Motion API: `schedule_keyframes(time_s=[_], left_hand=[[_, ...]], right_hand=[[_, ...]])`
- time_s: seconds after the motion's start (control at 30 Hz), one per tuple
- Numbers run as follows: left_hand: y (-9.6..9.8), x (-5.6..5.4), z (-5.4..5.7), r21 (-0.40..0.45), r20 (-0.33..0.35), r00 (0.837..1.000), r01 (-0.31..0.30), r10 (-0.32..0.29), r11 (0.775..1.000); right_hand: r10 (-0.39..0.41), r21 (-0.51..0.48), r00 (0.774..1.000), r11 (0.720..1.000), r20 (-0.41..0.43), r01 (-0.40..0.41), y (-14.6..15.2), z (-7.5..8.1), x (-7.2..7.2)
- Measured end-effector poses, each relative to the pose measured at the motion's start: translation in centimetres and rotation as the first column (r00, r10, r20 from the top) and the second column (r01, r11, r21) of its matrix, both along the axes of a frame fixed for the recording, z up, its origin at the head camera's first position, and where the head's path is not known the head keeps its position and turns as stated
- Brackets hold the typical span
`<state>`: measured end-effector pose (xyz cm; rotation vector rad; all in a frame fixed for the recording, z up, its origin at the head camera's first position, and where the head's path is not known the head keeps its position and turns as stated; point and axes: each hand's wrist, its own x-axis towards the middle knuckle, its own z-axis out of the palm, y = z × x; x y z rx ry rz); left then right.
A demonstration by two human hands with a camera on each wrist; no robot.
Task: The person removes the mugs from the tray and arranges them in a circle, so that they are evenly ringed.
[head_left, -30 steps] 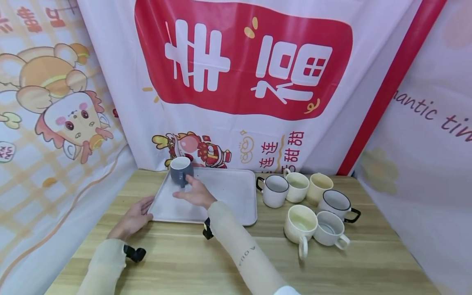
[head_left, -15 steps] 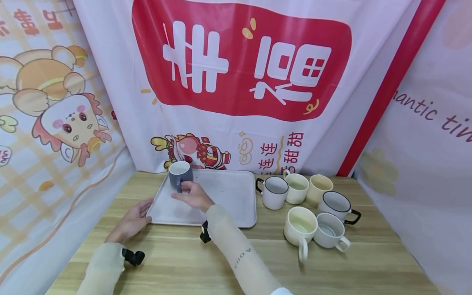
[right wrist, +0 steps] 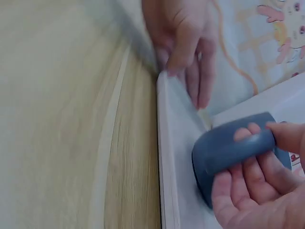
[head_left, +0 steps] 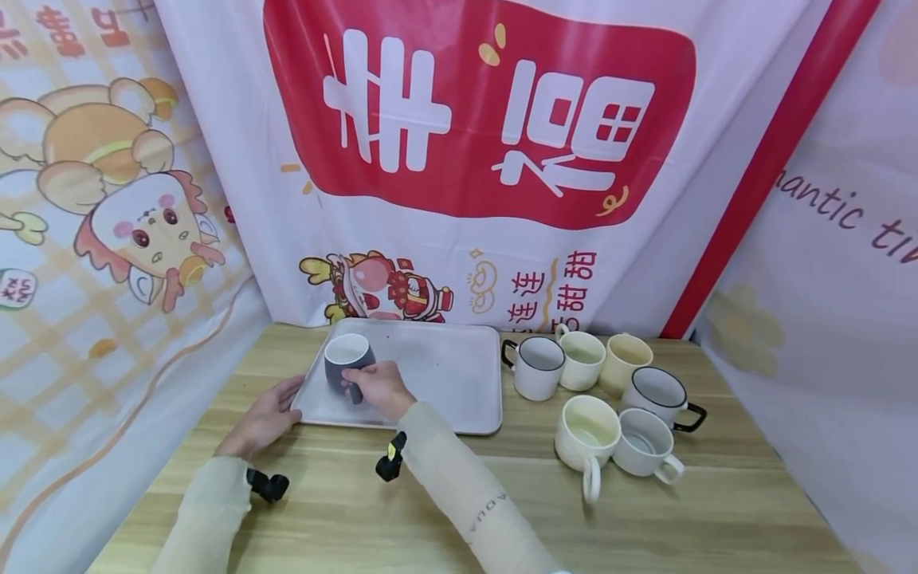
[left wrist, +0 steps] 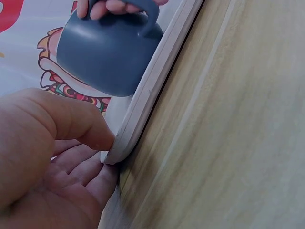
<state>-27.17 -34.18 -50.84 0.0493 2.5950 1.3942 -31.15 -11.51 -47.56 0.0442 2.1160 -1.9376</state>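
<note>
A dark grey-blue mug (head_left: pixel 346 368) with a pale inside is at the left end of the white rectangular tray (head_left: pixel 437 383). My right hand (head_left: pixel 382 389) grips its handle; in the right wrist view the fingers (right wrist: pixel 255 179) pass through the handle and the thumb lies on top. My left hand (head_left: pixel 264 416) is at the tray's near left corner. Seen from the left wrist, its thumb (left wrist: pixel 93 124) presses the rim while the other fingers lie against the corner's outer side and underside. Whether the mug's base touches the tray is hard to tell.
Right of the tray stand several mugs: a white black-rimmed mug (head_left: pixel 538 368), a pale green mug (head_left: pixel 582 363), a yellowish mug (head_left: pixel 624 363), another black-rimmed mug (head_left: pixel 654 395), a cream mug (head_left: pixel 584 438) and a light grey mug (head_left: pixel 643 446). Printed cloths (head_left: pixel 473 271) surround the wooden table (head_left: pixel 445 510).
My right hand has closed its fingers round the grey-blue mug's handle, and the mug has come nearer along the tray's left end. My left hand stays at the tray's corner.
</note>
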Motion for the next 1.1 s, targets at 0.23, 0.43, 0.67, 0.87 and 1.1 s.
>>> schedule_keyframes(time_s=[0.23, 0.43, 0.67, 0.87, 1.1], left_hand=[[0.6, -0.4, 0.1, 0.009, 0.007, 1.000, 0.016, -0.016, 1.000], [0.6, -0.3, 0.6, 0.016, 0.000, 1.000, 0.020, -0.020, 1.000], [0.2, -0.2, 0.5, 0.020, -0.015, 0.999, 0.044, -0.044, 0.999], [-0.3, -0.1, 0.3, 0.025, -0.032, 0.998, 0.053, -0.052, 0.998], [-0.4, 0.1, 0.3, 0.025, -0.026, 0.998, 0.060, -0.059, 0.998]], right_hand=[[-0.041, -0.192, 0.988, 0.979, 0.146, 0.069, 2.4, 1.3, 1.4], [-0.030, -0.160, 0.995, 0.986, 0.090, 0.044, 5.0, 2.3, 4.2], [-0.086, -0.168, 0.996, 0.982, 0.013, 0.087, 8.5, 3.5, 7.3], [-0.184, -0.205, 0.982, 0.963, -0.032, 0.173, 11.3, 3.5, 9.1], [-0.303, -0.207, 0.953, 0.933, -0.019, 0.293, 14.7, 2.8, 10.4]])
